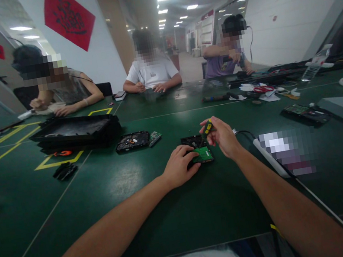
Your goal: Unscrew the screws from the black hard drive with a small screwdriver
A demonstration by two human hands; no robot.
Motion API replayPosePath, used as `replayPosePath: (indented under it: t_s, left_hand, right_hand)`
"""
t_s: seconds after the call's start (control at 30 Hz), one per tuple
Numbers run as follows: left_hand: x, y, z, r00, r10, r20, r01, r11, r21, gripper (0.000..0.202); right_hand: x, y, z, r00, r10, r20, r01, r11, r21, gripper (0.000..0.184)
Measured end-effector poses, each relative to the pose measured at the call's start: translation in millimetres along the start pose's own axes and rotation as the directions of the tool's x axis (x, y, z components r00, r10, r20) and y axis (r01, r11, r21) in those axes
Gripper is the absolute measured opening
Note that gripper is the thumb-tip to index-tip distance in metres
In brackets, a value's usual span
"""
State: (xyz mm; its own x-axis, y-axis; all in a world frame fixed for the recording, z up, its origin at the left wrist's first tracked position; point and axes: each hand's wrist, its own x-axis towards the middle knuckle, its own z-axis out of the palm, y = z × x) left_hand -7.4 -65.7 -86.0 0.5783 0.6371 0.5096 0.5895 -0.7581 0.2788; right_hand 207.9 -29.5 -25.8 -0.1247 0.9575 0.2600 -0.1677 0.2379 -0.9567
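Observation:
A black hard drive (198,148) with a green circuit board on top lies on the dark green table (159,209) in front of me. My left hand (179,165) rests on the drive's left side, fingers curled against it and holding it. My right hand (222,135) hovers just right of the drive, closed round a small screwdriver with a yellow and black handle (207,127) that points down at the board.
A second hard drive (132,140) and a loose green board (154,138) lie left of centre, beside a stack of black trays (75,133). Three people sit at the far side. More drives and parts (305,112) and scissors (262,88) lie at the right.

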Motion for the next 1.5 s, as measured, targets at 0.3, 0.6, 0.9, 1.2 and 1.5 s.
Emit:
replayPosePath:
  t_s: [0.3,0.6,0.9,1.2,1.5]
  left_hand:
    - [-1.0,-1.5,2.1,1.000,-0.002,-0.014,0.002,1.000,-0.003,0.033]
    - [0.0,-1.0,1.2,1.000,0.000,-0.003,0.000,1.000,0.013,0.034]
    - [-0.7,-1.6,1.6,1.000,-0.001,0.001,0.001,1.000,0.015,0.034]
    - [-0.5,-0.2,1.4,1.000,0.003,-0.008,-0.003,1.000,0.015,0.033]
    - [-0.9,-2.9,3.7,1.000,-0.002,-0.009,0.002,1.000,0.015,0.035]
  right_hand:
    - [-2.0,-1.1,2.8,1.000,-0.012,-0.012,0.011,0.998,-0.064,0.047]
    - [-1.6,-1.4,3.5,1.000,0.018,-0.002,-0.018,1.000,-0.011,0.053]
    - [-1.5,0.0,3.3,1.000,-0.004,-0.010,0.004,1.000,-0.009,0.047]
    - [-1.5,-1.6,4.7,1.000,0.019,-0.005,-0.019,1.000,0.006,0.051]
    - [-2.1,-1.1,5.0,1.000,0.013,-0.023,-0.013,1.000,-0.005,0.044]
